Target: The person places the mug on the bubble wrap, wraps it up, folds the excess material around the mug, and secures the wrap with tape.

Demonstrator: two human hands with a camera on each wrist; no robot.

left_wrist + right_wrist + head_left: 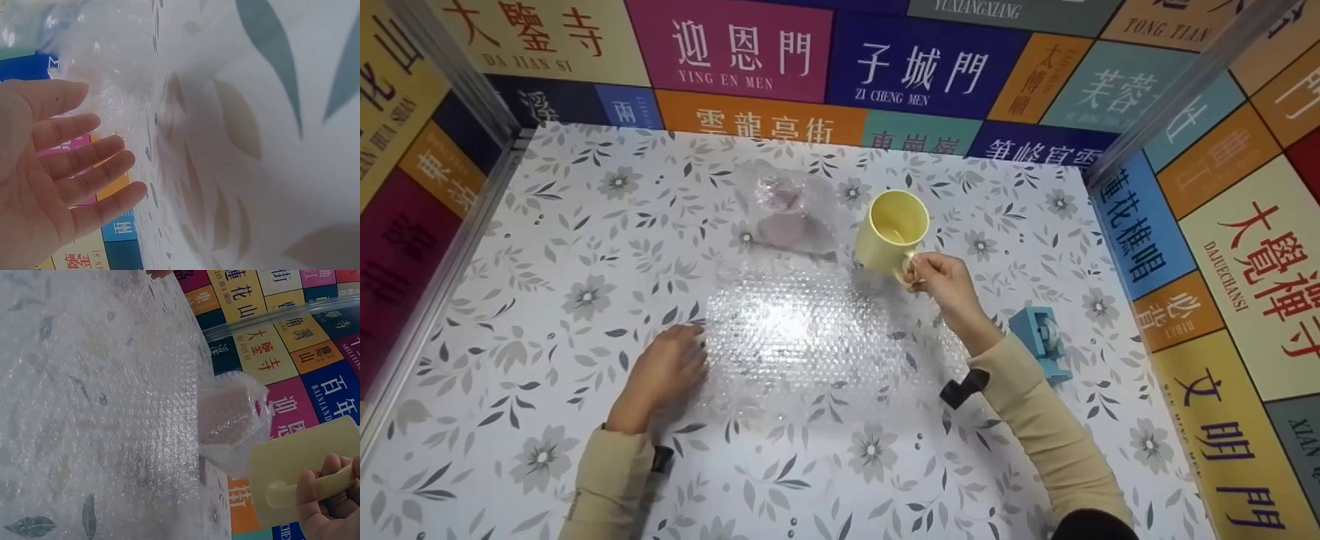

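Note:
A yellow mug point(876, 244) is held by its handle in my right hand point(943, 289), beyond the far right part of a bubble wrap sheet point(802, 330). The right wrist view shows the curled fingers around the handle of the mug point(298, 467). Whether the mug's base touches the table cannot be told. Flat on the table, the clear sheet spreads between my two hands. My left hand point(666, 369) is at the sheet's left edge and holds nothing. In the left wrist view the left hand point(67, 169) has its fingers spread and nearly straight.
Behind the sheet sits a pinkish object wrapped in bubble wrap point(787, 210); its kind is blurred by the wrap. A teal tape dispenser point(1039, 337) stands right of my right forearm. Printed panels point(735, 49) wall the floral-covered table point(585, 180) at the back and sides.

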